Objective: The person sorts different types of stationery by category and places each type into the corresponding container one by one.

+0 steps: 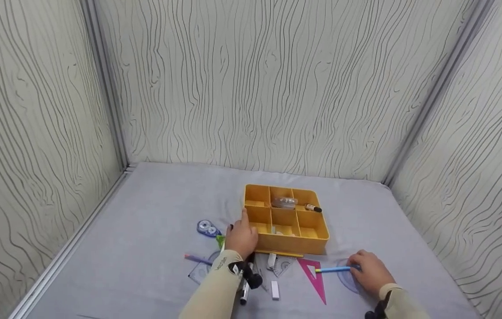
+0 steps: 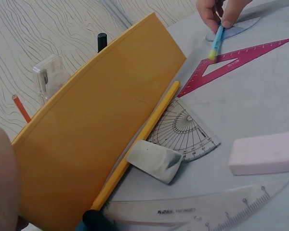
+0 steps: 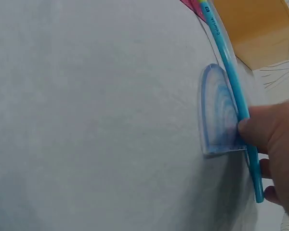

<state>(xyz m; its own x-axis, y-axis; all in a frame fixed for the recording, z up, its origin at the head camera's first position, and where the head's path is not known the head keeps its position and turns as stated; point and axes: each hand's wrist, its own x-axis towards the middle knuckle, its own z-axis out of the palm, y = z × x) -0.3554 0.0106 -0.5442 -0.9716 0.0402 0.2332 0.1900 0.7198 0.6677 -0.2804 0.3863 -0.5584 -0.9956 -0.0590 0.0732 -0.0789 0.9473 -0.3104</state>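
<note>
Well, left hand (image 1: 241, 239) (palm-down) at box (image 1: 293, 243)

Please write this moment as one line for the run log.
left hand: at corner of yellow box; right hand: holds blue pen, outside yellow box; pink triangle: on table

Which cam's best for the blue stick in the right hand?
Right wrist: the blue stick is largest there, its printing visible, though the top edge crops its yellow end. Left wrist: yellow end and a short stretch of barrel, rest hidden by the right hand. Head: most of it, but small.
</note>
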